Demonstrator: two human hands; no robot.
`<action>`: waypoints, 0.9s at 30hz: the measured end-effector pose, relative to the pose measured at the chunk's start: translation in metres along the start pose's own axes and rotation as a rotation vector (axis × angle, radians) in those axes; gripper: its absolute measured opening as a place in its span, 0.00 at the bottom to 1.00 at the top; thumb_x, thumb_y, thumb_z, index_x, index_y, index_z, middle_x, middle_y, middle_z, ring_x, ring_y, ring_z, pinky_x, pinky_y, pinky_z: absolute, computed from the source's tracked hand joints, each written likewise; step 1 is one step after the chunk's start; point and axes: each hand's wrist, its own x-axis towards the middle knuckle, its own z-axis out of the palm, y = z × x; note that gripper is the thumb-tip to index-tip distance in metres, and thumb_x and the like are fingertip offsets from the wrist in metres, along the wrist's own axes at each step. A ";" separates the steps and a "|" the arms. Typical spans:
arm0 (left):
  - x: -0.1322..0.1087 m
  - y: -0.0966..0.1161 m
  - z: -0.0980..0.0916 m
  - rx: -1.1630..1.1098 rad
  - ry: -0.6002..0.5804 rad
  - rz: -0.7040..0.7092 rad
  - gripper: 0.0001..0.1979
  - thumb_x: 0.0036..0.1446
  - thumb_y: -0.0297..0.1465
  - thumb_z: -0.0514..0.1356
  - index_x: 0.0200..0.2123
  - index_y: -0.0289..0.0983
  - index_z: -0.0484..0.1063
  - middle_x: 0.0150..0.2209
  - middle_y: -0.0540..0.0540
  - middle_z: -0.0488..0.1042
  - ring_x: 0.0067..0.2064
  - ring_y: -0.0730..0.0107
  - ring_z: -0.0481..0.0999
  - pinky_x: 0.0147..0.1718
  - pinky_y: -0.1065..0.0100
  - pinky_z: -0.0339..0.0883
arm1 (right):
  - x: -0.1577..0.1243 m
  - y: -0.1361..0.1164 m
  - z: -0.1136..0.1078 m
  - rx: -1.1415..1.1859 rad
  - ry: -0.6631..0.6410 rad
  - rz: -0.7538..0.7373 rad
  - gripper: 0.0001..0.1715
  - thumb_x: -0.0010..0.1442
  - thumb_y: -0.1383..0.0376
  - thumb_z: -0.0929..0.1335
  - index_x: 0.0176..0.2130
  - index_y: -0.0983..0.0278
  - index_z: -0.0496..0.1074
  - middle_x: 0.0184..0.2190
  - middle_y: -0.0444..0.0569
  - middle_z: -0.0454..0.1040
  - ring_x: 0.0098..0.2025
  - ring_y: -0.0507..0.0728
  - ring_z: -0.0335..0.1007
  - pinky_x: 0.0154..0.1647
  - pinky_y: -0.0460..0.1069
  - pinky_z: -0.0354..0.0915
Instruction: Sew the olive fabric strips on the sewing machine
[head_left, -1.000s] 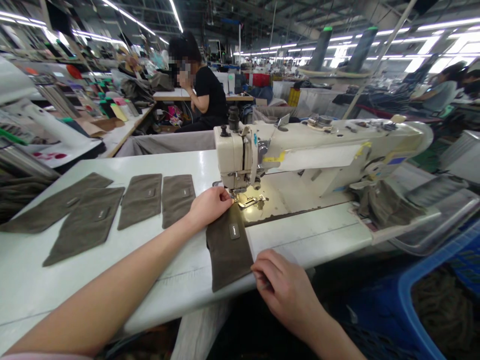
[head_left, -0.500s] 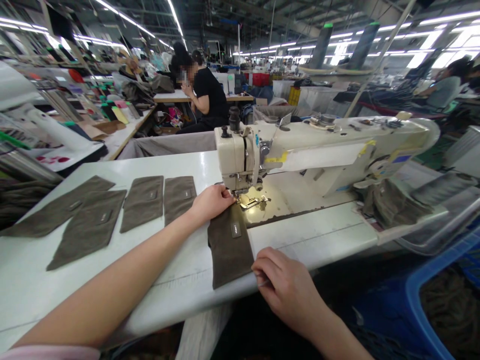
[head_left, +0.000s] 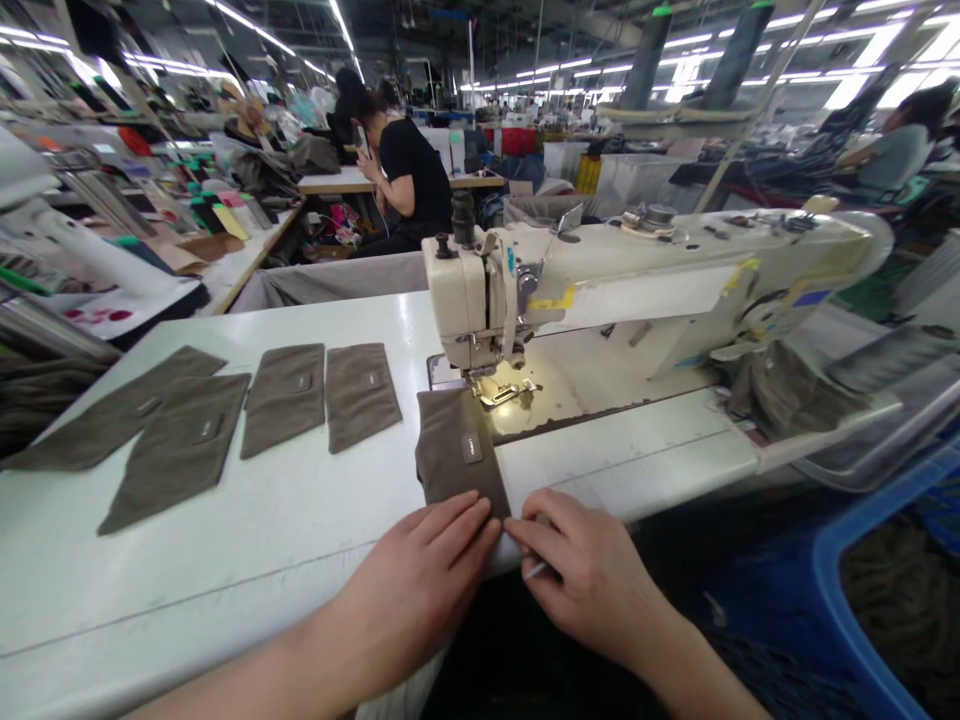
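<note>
A dark olive fabric panel [head_left: 450, 430] with a small label patch lies at the table's front edge, its far end by the needle area of the sewing machine [head_left: 469, 310]. My left hand [head_left: 427, 570] rests on the near end of this panel, fingers stretched out flat. Curled at the panel's near right corner is my right hand [head_left: 581, 570], its fingertips touching the edge. A thin pale object [head_left: 535, 571] pokes out between its curled fingers; most of it is hidden, so its kind is unclear.
Several similar panels [head_left: 364, 395] lie spread to the left on the white table [head_left: 315, 515]. Bunched olive cloth [head_left: 795, 390] sits right of the machine. A blue basket [head_left: 825, 580] stands at the lower right. Behind, a person in black [head_left: 412, 170] sits at another table.
My left hand has come back from beside the needle to the panel's near end and now lies flat on it. My right hand stays at the corner, almost unmoved.
</note>
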 end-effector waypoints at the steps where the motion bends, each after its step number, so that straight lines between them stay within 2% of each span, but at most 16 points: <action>1: -0.003 0.001 0.002 0.028 0.000 0.010 0.18 0.63 0.23 0.53 0.54 0.31 0.72 0.54 0.36 0.77 0.55 0.53 0.76 0.48 0.56 0.77 | 0.001 0.000 0.000 0.001 0.001 0.001 0.17 0.58 0.73 0.64 0.45 0.61 0.75 0.39 0.48 0.72 0.36 0.56 0.68 0.32 0.49 0.61; 9: 0.004 -0.014 0.008 0.024 0.031 0.007 0.14 0.67 0.28 0.55 0.51 0.33 0.75 0.51 0.37 0.79 0.53 0.52 0.78 0.45 0.56 0.80 | 0.012 0.004 0.002 -0.016 0.007 0.011 0.15 0.59 0.72 0.65 0.44 0.61 0.75 0.39 0.48 0.72 0.37 0.55 0.69 0.33 0.49 0.62; 27: 0.023 -0.051 0.007 0.002 0.001 0.003 0.15 0.70 0.34 0.53 0.52 0.34 0.75 0.48 0.38 0.78 0.53 0.54 0.76 0.49 0.55 0.77 | 0.049 0.020 0.006 -0.091 0.022 0.021 0.13 0.58 0.73 0.68 0.42 0.61 0.76 0.40 0.48 0.74 0.39 0.55 0.70 0.34 0.47 0.63</action>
